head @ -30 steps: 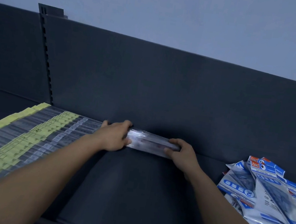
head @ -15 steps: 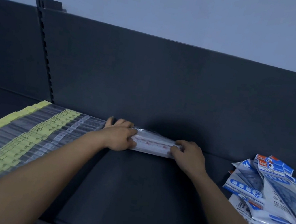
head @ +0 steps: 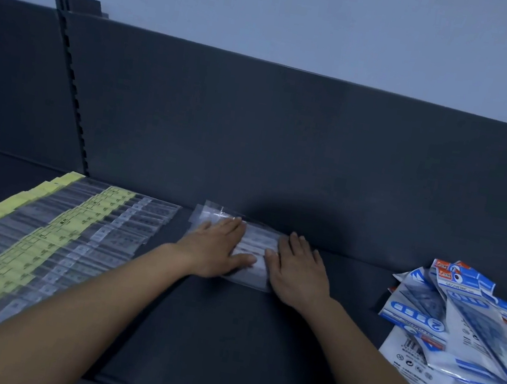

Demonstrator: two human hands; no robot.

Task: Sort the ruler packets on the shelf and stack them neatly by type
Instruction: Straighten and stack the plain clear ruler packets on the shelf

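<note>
A small pile of clear ruler packets (head: 259, 242) lies flat on the dark shelf (head: 224, 335), close to the back panel. My left hand (head: 220, 249) presses flat on its left part, fingers spread. Flat on the pile's right edge rests my right hand (head: 298, 271), fingers apart. Neither hand grips a packet. To the left, rows of clear ruler packets with yellow labels (head: 51, 237) lie side by side. At the right sits a loose heap of blue-and-white geometry set packets (head: 461, 334).
The dark back panel (head: 285, 147) rises just behind the pile. A slotted upright (head: 73, 92) stands at the back left. The shelf's front edge runs along the bottom of the view.
The clear packets were held on edge between both hands; now they lie flat on the shelf, and both hands have opened and press down on them.
</note>
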